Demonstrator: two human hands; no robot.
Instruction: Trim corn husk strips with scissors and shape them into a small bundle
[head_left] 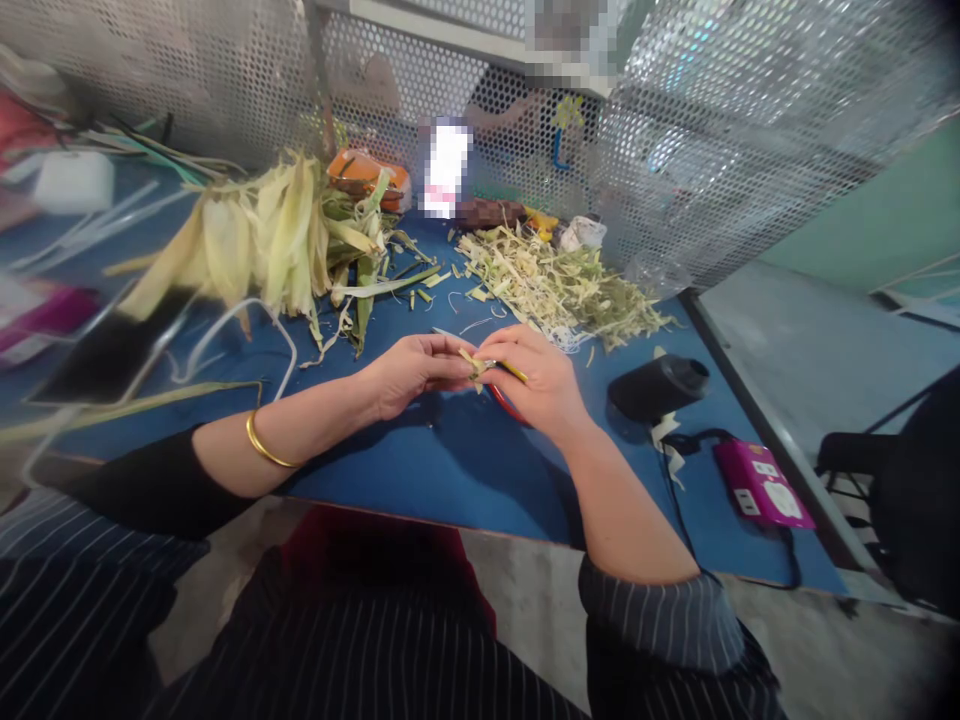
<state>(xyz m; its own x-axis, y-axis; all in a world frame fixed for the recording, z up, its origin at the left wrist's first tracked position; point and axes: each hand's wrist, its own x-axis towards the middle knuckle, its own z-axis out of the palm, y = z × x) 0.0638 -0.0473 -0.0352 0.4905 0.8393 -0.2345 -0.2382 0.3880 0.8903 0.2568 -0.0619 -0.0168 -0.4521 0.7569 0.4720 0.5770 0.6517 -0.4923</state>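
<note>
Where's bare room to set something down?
The blue tabletop is bare between the left hand, right hand and near edge. Crowded: far side, with pale husks and shredded heap; right, with black cylinder and magenta box.

So on the desk (465, 490), the left hand (409, 378) and right hand (536, 378) are around the middle, bit of husk (472, 368) between them. Husk heap (262, 235)'s back left, shreds pile (555, 280)'s behind the right hand, screen (448, 165) sits at the back between those two. Mesh panel (652, 170)'s behind everything. Over right there's a cylinder (652, 388), then a socket box (765, 487) further right, nearer the front edge.
</note>
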